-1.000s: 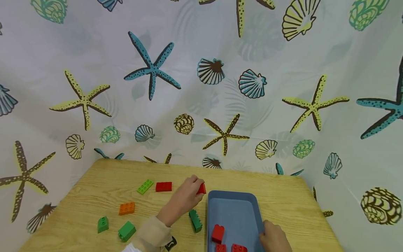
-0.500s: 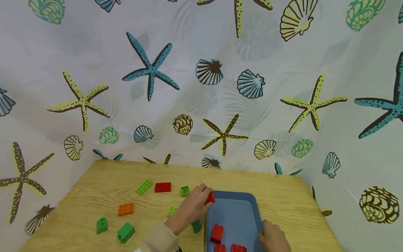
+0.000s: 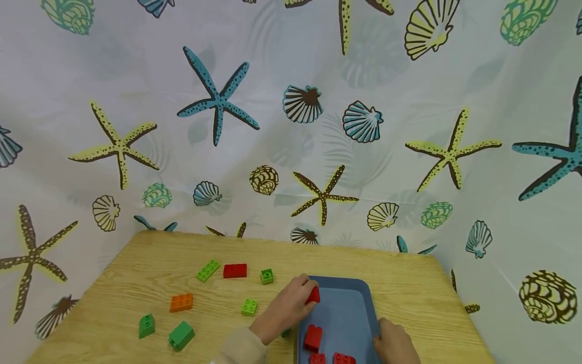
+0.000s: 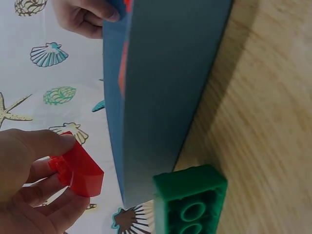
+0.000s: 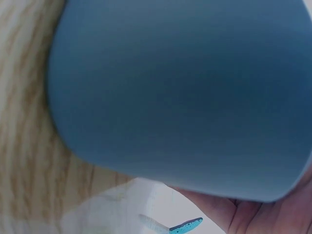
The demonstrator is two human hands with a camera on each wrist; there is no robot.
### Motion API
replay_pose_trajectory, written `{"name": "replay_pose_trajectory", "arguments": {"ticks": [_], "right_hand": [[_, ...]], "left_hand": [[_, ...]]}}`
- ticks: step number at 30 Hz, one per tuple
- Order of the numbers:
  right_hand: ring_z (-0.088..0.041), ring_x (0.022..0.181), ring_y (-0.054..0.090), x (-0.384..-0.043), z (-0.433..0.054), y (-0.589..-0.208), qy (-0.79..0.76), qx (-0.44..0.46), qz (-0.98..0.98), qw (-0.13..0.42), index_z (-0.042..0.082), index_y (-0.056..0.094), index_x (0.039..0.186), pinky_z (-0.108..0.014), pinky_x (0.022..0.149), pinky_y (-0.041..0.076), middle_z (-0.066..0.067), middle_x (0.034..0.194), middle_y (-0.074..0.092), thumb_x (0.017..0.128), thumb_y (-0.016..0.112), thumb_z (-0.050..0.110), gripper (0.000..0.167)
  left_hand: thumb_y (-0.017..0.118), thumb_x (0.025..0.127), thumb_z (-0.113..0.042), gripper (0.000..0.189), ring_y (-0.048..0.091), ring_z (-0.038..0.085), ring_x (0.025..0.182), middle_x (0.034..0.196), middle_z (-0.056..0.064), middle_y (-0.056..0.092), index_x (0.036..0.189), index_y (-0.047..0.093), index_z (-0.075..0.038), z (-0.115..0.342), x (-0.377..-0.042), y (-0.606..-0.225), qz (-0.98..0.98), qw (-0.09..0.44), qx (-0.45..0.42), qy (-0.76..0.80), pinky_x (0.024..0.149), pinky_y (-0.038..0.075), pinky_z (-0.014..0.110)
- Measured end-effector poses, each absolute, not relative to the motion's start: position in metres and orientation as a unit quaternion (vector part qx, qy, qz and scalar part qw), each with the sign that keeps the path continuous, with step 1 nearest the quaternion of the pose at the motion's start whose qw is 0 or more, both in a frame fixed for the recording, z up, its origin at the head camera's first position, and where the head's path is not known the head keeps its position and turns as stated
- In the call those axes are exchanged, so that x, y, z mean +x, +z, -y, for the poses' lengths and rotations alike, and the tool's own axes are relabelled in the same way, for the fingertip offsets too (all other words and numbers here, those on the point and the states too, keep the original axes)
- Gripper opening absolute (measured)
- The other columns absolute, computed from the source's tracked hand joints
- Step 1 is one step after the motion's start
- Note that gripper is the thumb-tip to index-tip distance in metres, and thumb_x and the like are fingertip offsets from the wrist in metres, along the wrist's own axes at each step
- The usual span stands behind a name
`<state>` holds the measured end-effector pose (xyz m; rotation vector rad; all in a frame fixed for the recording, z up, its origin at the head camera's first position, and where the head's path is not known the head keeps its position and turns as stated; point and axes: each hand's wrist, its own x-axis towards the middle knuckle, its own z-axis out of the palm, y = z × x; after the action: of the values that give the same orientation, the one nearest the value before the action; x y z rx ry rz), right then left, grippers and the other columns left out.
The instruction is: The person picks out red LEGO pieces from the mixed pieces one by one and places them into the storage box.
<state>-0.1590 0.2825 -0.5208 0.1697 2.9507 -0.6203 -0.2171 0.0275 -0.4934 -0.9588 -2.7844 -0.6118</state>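
A red toy brick [image 3: 314,294] is pinched between the thumb and fingers of my left hand [image 3: 287,306], above the left side of a blue-grey tray [image 3: 350,306]. In the left wrist view the same red brick [image 4: 83,168] shows a sloped face, with studs toward the fingers. My right hand [image 3: 396,342] grips the tray's right rim; the right wrist view shows its fingers [image 5: 243,214] by the tray wall [image 5: 170,107]. Inside the tray, near its front, lie a red brick [image 3: 313,337] and more red bricks [image 3: 343,358]. A dark green brick [image 4: 190,200] lies beside the tray, mostly hidden under my left arm.
Left of the tray, the wooden table [image 3: 218,323] bears a flat red brick [image 3: 235,271], lime bricks [image 3: 267,276], an orange brick [image 3: 181,302] and green bricks [image 3: 181,335]. A patterned cloth [image 3: 273,151] hangs behind and at the sides.
My left hand has moved right and toward me with the red brick, from beside the tray to over it. Two lime bricks have come into sight behind it. My right hand stays on the rim.
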Motion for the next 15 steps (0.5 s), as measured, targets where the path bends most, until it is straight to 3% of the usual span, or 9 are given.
{"name": "replay_pose_trajectory", "arguments": {"ticks": [8,15], "right_hand": [[-0.021,0.064,0.057,-0.159,-0.283,-0.521,-0.21,0.058,-0.974,0.064,-0.006,0.065,0.091,-0.039,0.057,0.047,-0.016,0.074,0.066,0.08,0.056,-0.003,0.015],[-0.02,0.063,0.058,-0.159,-0.282,-0.52,-0.212,0.056,-0.973,0.069,-0.007,0.065,0.091,-0.038,0.056,0.048,-0.015,0.073,0.067,0.081,0.056,-0.004,0.015]], "left_hand": [[0.072,0.093,-0.021,0.036,0.053,0.007,0.088,0.11,0.003,0.061,0.125,0.064,-0.006,-0.033,-0.218,-0.504,0.928,0.034,-0.324,-0.181,0.072,0.049,0.015],[0.072,0.093,-0.023,0.03,0.051,0.008,0.084,0.103,0.0,0.059,0.119,0.065,-0.01,-0.036,-0.215,-0.506,0.926,0.036,-0.341,-0.156,0.071,0.046,0.016]]}}
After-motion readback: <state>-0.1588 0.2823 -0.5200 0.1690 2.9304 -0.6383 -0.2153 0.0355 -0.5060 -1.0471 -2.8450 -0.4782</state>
